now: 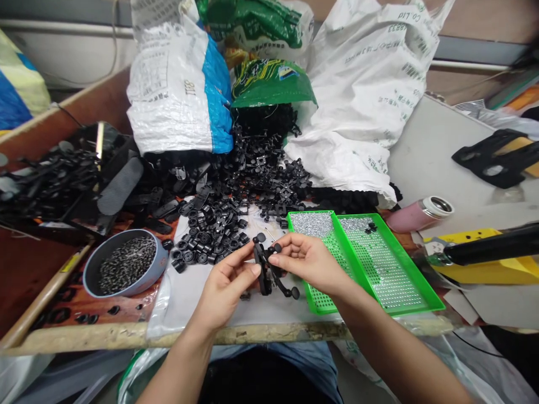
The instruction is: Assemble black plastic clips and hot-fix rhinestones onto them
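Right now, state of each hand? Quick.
Left hand: closed, holding the black molded plastic part.
Right hand: closed, fingers pinching the same part.

We look across a wooden workbench (pixel 210 335) toward a beige wall (pixel 484 22) crossed by a grey horizontal rail (pixel 475 50). White woven sacks (pixel 366 73) slump at the bench's far side, a pale grey tabletop (pixel 433 157) extends to our right, and a reddish-brown wooden board (pixel 84 109) rises on our left, with a blue-and-yellow bundle (pixel 17 84) beyond it.
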Demonstrator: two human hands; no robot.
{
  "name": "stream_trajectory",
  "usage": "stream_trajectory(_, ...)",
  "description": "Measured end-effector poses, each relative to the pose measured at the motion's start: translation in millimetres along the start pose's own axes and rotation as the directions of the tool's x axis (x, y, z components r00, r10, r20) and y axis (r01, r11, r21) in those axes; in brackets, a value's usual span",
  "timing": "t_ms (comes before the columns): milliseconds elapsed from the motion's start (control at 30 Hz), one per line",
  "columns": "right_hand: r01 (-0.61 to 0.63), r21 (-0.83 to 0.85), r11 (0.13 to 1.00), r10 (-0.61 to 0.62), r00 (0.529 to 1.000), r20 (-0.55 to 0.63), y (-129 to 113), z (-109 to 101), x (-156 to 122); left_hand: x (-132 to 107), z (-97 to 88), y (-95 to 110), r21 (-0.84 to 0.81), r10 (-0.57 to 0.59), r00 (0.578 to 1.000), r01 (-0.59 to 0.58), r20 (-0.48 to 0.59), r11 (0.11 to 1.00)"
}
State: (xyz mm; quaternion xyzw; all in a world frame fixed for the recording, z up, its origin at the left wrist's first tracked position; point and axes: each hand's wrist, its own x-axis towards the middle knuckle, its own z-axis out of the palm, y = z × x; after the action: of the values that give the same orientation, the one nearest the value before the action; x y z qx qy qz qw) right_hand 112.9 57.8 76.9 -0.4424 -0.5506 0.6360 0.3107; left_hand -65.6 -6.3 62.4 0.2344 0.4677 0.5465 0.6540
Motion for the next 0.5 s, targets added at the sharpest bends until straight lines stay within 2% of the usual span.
stream_trajectory(133, 0.024, 0.025, 0.999, -0.024, 1.0, -0.01, 2, 0, 1, 1, 2.2, 1, 0.044, 0.04, 0.999, -0.039, -0.011, 0.998)
stream_trajectory(500, 0.038, 0.014, 0.999, -0.036, 0.994, -0.101, 14, 6, 1, 3, 0.7, -2, 0.081, 0.038, 0.999, -0.04, 0.025, 0.996)
